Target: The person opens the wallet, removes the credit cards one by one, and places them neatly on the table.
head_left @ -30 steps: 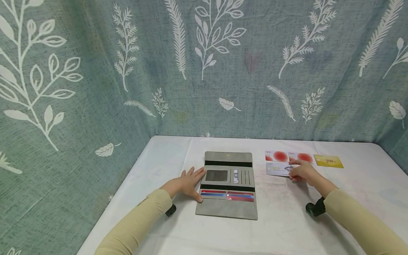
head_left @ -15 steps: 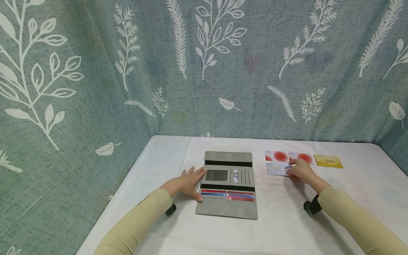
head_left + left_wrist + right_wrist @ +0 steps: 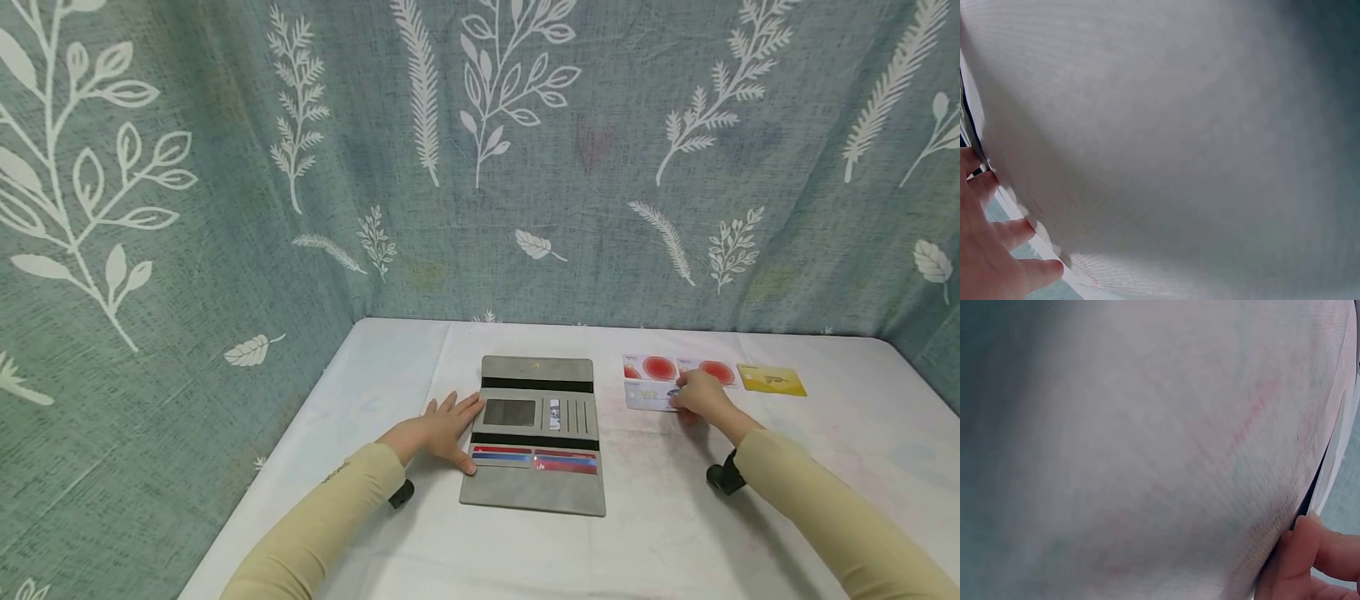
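I see the wallet (image 3: 532,497) lying open and flat on the white table (image 3: 660,542). It has 3 grey parts, with a black fold (image 3: 536,385) between each part and the next. The top part has a tiny gold bit (image 3: 536,366). The middle part has a dark window (image 3: 510,412) on its left and a row of thin slots (image 3: 581,417) on its right. 1 little picture card (image 3: 555,415) sits in the slot nearest the window. The bottom part holds more cards: I see red and blue strips (image 3: 501,456) in the left pockets, and red and pink strips (image 3: 566,465) in the right pockets.

The left hand (image 3: 441,432) has its fingers spread wide and holds nothing. Its thumb and pointing finger touch the left side of the wallet. The right hand (image 3: 703,397) has its fingers bent in, and I see it pinch the right end of the silver card (image 3: 645,396). That card is right of the wallet, apart from it. In the right wrist view, I see a dark gap near the fingertips.

Just behind the silver card lie 2 red-dot cards (image 3: 658,367), side by side. The yellow card (image 3: 772,380) lies to their right.
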Demonstrator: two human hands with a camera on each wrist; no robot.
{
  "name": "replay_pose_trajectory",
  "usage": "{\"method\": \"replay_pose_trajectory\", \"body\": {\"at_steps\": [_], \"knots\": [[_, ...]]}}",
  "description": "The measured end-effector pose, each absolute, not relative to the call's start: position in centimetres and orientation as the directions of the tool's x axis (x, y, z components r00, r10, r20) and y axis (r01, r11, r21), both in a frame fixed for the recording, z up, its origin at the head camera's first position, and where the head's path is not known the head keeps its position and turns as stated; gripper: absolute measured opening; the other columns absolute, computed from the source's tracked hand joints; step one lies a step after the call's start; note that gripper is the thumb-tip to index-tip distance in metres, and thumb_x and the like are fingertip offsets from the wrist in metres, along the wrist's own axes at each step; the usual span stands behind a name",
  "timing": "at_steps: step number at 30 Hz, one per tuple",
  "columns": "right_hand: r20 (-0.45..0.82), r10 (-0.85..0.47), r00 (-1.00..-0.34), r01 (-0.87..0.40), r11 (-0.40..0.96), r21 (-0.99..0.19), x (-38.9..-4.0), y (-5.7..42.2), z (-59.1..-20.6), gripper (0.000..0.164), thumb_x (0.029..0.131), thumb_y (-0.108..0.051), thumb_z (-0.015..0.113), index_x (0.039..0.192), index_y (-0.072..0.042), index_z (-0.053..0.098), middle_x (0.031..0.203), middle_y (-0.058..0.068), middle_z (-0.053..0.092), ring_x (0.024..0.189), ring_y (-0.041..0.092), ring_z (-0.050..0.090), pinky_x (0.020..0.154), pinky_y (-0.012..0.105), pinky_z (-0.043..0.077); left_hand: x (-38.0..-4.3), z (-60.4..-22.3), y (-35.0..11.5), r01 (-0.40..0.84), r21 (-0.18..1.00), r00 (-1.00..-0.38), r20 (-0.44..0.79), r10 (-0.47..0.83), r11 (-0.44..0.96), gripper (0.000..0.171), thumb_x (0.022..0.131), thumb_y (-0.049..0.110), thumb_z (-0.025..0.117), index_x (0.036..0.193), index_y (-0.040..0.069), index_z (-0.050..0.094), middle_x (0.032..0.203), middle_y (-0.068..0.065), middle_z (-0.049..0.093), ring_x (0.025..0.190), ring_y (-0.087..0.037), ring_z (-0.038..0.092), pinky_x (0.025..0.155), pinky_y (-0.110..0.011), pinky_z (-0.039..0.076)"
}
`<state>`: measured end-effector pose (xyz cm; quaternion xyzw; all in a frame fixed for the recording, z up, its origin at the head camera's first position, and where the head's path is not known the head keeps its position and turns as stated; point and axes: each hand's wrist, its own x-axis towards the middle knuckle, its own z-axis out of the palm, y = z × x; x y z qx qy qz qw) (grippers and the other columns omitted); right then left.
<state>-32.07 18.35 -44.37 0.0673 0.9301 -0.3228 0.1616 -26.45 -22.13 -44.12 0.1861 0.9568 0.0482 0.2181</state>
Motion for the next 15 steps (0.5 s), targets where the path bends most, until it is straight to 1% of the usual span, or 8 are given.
{"method": "replay_pose_trajectory", "body": {"at_steps": [7,15], "knots": [[-0.347,0.027,-0.938,0.240,0.772,-0.588,-32.03,18.41,-44.33,0.045,0.084,-0.005,0.062,0.120,0.016,0.045,0.103,0.028,0.049,0.052,0.017,0.052,0.051,0.021,0.046,-26.64,-44.29,-22.28,0.336,0.160,-0.839,-0.397,0.372,0.928,0.113,0.063,0.058,0.073,0.148,0.016,0.011,0.155,0.000,0.005,0.140,-0.036,0.000,0.108,-0.058,0.003],[-0.301,0.016,-0.953,0.186,0.816,-0.547,-31.96,18.00,-44.01,0.038,0.083,-0.003,0.064,0.112,0.017,0.051,0.101,0.028,0.053,0.050,0.015,0.053,0.049,0.023,0.047,-26.47,-44.23,-22.22,0.335,0.167,-0.837,-0.399,0.374,0.927,0.113,0.063,0.057,0.074,0.148,0.016,0.011,0.155,-0.001,0.005,0.140,-0.036,0.000,0.108,-0.058,0.003]]}}
